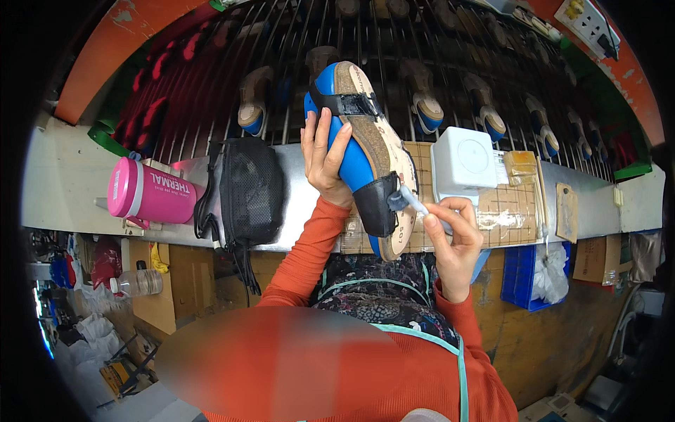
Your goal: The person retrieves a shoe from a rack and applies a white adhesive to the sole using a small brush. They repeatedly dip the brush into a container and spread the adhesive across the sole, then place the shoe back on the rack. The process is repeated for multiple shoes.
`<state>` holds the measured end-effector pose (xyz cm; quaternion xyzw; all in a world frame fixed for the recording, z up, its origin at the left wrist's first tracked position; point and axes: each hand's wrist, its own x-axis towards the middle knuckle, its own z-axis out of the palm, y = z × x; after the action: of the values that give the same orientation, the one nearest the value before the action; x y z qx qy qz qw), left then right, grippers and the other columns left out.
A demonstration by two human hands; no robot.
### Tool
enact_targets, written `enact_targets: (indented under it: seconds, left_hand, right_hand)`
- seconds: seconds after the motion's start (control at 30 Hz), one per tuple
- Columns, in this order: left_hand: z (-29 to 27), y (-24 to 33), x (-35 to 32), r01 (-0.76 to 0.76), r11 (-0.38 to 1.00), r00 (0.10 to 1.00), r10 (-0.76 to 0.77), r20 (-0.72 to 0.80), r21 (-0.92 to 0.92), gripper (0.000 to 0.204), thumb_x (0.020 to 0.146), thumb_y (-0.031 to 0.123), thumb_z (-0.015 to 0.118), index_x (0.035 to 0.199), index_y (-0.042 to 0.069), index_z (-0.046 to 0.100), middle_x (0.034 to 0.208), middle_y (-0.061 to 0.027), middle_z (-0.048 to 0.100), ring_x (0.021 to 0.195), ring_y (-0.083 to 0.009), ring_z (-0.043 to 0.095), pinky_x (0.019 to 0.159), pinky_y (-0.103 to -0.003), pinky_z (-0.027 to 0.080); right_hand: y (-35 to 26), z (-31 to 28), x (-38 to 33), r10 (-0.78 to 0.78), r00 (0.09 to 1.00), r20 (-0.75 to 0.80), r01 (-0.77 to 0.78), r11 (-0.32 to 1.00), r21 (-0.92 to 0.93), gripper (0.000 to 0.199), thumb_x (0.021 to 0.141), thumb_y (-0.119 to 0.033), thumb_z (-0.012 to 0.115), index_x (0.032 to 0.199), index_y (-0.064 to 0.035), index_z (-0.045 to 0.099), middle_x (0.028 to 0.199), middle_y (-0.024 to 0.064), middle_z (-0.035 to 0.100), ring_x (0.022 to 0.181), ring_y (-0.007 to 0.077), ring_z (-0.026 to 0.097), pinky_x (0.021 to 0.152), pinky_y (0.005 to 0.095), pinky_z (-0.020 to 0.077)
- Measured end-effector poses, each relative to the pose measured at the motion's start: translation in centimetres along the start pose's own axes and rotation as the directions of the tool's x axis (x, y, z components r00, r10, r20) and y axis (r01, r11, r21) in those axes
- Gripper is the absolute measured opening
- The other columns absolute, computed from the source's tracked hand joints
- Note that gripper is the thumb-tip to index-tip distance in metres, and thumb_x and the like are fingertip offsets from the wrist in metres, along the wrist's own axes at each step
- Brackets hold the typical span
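My left hand [325,158] holds up a blue-and-black shoe upper [356,160] stretched over a last, its fingers lying along the blue side. The sole side faces up and to the right, showing a beige insole board [387,141] and brown rough patches. In my right hand [455,243] is a small brush [412,200] with a pale handle, pinched between thumb and fingers. Its grey head touches the black strap folded over the sole's edge at the lower end. The palm of my left hand is hidden behind the shoe.
Behind the bench, metal rods carry several lasted shoes [425,112]. A white square container [463,160] stands right of the shoe on a taped cardboard sheet [512,211], beside a yellowish block [519,165]. Leftward are a black mesh bag [247,190] and a pink thermal jug [158,193].
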<state>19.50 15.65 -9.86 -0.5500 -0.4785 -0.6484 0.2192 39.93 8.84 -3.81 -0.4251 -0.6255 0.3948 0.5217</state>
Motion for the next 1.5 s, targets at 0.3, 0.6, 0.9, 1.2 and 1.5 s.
enact_targets:
  seconds: [0.3,0.6,0.9,1.2,1.5]
  left_hand:
    - [0.1,-0.4,0.3,-0.008,1.0,1.0,0.008,0.002,0.011,0.04,0.08,0.024,0.071,0.119,0.02,0.063,0.137,-0.0142,0.054,0.129,-0.0411,0.047,0.106,-0.058,0.032]
    - [0.2,-0.2,1.3,0.05,0.999,0.998,-0.051,0.048,0.008,0.042,0.079,0.024,0.072,0.12,0.018,0.064,0.136,-0.0135,0.055,0.129,-0.0395,0.047,0.107,-0.056,0.033]
    - [0.5,0.4,2.6,0.119,0.993,0.986,-0.116,0.118,-0.014,0.049,0.074,0.02,0.075,0.122,0.015,0.064,0.135,-0.0133,0.056,0.125,-0.0395,0.05,0.106,-0.049,0.037]
    - [0.3,1.0,2.9,0.184,0.982,0.96,-0.191,0.206,0.053,0.063,0.062,0.005,0.08,0.122,0.017,0.065,0.133,-0.0115,0.057,0.123,-0.0387,0.051,0.104,-0.047,0.039]
    - [-0.1,1.1,2.7,0.186,0.98,0.96,-0.197,0.197,0.074,0.064,0.061,0.006,0.081,0.122,0.019,0.065,0.134,-0.0099,0.057,0.124,-0.0381,0.051,0.105,-0.047,0.038]
  right_hand:
    - [0.2,0.5,2.9,-0.287,0.957,-0.036,0.27,0.933,-0.238,0.017,0.08,-0.004,0.074,0.097,-0.0043,0.075,0.093,0.0057,0.057,0.069,0.0092,0.052,0.059,0.0223,0.043]
    - [-0.1,-0.8,2.5,-0.229,0.968,0.099,0.243,0.954,-0.175,0.017,0.077,-0.006,0.076,0.094,-0.0062,0.075,0.086,0.0042,0.059,0.069,0.0125,0.051,0.065,0.0251,0.04]
    - [-0.8,-1.7,1.4,-0.256,0.958,0.126,0.276,0.944,-0.18,0.018,0.077,-0.007,0.076,0.094,-0.006,0.075,0.086,0.0042,0.059,0.067,0.0119,0.052,0.068,0.0266,0.0383]
    - [-1.6,-2.0,1.0,-0.249,0.968,0.03,0.251,0.963,-0.096,0.017,0.082,-0.002,0.072,0.098,-0.0015,0.074,0.091,0.0056,0.056,0.07,0.0085,0.053,0.057,0.0202,0.0423]
    - [-1.8,-1.2,2.6,-0.368,0.93,0.013,0.358,0.895,-0.267,0.018,0.08,-0.001,0.073,0.099,-0.0028,0.074,0.092,0.0055,0.056,0.07,0.0104,0.053,0.057,0.0212,0.042]
